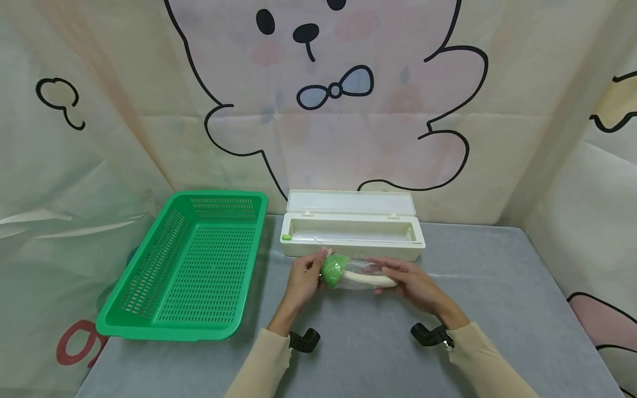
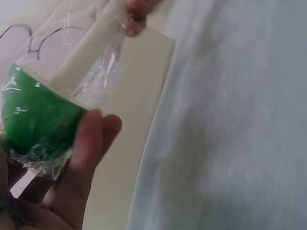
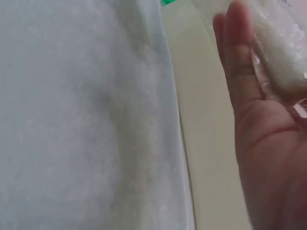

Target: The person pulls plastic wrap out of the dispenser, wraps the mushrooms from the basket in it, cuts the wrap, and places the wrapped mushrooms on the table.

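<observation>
In the head view, a wrapped object with a rounded green end and a long cream handle (image 1: 368, 278) is held level in clear film, in front of an open white box (image 1: 353, 251). My left hand (image 1: 304, 276) grips the green end, where the film bunches up; the left wrist view shows thumb and fingers about the green end (image 2: 38, 112). My right hand (image 1: 420, 284) holds the handle's far end, thumb on one side and fingers on the other. Crinkled film covers that end (image 3: 283, 52) in the right wrist view, where the fingers are partly hidden.
A green perforated basket (image 1: 244, 265) stands at the left of the grey-covered table (image 1: 358, 359). The white box has its clear lid (image 1: 350, 202) raised against the printed backdrop, and a small green piece (image 1: 287, 237) sits at its left end.
</observation>
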Available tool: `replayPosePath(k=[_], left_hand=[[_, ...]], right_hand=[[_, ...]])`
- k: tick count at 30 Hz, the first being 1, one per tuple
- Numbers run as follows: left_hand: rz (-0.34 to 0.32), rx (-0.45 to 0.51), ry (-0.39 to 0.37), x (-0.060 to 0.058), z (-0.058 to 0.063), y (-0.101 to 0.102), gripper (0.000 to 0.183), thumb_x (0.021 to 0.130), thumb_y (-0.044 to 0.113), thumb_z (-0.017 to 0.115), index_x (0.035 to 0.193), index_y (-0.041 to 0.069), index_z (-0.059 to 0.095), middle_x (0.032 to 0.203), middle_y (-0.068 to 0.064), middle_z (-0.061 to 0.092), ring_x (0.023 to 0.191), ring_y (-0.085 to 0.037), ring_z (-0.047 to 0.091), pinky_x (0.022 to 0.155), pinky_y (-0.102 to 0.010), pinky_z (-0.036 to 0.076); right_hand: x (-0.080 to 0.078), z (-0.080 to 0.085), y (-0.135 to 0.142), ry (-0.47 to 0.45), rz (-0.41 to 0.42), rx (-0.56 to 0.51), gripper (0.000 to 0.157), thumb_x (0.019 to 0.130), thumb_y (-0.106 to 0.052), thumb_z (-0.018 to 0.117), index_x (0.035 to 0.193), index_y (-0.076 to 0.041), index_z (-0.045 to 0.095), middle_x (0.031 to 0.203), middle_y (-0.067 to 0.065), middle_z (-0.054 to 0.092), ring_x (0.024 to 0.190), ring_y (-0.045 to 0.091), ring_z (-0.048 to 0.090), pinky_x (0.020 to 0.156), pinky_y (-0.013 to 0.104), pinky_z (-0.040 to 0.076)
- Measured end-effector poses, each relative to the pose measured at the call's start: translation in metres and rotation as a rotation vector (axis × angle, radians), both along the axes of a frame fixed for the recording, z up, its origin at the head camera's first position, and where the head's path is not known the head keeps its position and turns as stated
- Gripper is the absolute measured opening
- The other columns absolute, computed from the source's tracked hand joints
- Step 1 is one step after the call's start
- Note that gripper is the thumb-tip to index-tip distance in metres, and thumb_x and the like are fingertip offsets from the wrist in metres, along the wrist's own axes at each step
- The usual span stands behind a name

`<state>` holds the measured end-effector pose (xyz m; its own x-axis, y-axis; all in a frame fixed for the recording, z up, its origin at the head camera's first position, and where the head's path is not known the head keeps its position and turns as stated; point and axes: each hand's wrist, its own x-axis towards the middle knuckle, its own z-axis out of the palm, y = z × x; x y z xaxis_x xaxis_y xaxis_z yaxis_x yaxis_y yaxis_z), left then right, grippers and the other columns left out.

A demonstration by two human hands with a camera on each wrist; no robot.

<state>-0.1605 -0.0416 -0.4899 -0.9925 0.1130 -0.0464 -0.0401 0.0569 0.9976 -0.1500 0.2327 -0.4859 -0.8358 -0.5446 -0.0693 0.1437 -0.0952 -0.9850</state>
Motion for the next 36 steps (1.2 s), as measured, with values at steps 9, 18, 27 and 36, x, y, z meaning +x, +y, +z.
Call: replayPosePath(k=[9, 18, 27, 36], left_hand=[[-0.252, -0.251, 0.180, 0.005, 0.008, -0.001, 0.053, 0.102, 0.043, 0.060, 0.148, 0.018, 0.054, 0.114, -0.014, 0.063, 0.081, -0.019, 0.064, 0.071, -0.041, 0.058], [-0.056, -0.326, 0.116, 0.004, 0.010, 0.005, 0.040, 0.098, 0.050, 0.065, 0.105, 0.010, 0.069, 0.082, -0.002, 0.059, 0.072, -0.015, 0.054, 0.061, -0.031, 0.047], [-0.078, -0.284, 0.151, 0.001, 0.011, 0.003, 0.045, 0.104, 0.044, 0.056, 0.125, 0.007, 0.070, 0.113, -0.014, 0.071, 0.101, -0.029, 0.065, 0.085, -0.049, 0.054], [0.014, -0.203, 0.098, 0.002, 0.011, 0.001, 0.040, 0.105, 0.040, 0.056, 0.110, 0.007, 0.079, 0.110, -0.008, 0.075, 0.097, -0.019, 0.064, 0.079, -0.036, 0.050]], right_hand=[[0.000, 0.000, -0.002, -0.023, -0.066, 0.010, 0.041, 0.110, -0.009, 0.043, 0.140, 0.019, 0.045, 0.139, 0.024, 0.049, 0.107, 0.023, 0.066, 0.086, 0.045, 0.058], [0.001, 0.006, -0.008, 0.082, 0.015, 0.061, 0.048, 0.107, -0.013, 0.053, 0.145, 0.015, 0.043, 0.143, 0.031, 0.044, 0.114, 0.024, 0.066, 0.095, 0.044, 0.053], [0.001, 0.008, -0.017, 0.169, 0.038, 0.094, 0.046, 0.105, -0.006, 0.054, 0.145, 0.016, 0.042, 0.132, 0.036, 0.056, 0.105, 0.039, 0.069, 0.092, 0.045, 0.054], [0.005, 0.009, -0.029, 0.385, -0.023, 0.286, 0.046, 0.097, -0.006, 0.069, 0.139, 0.006, 0.057, 0.125, 0.025, 0.066, 0.091, 0.013, 0.067, 0.074, 0.031, 0.059]])
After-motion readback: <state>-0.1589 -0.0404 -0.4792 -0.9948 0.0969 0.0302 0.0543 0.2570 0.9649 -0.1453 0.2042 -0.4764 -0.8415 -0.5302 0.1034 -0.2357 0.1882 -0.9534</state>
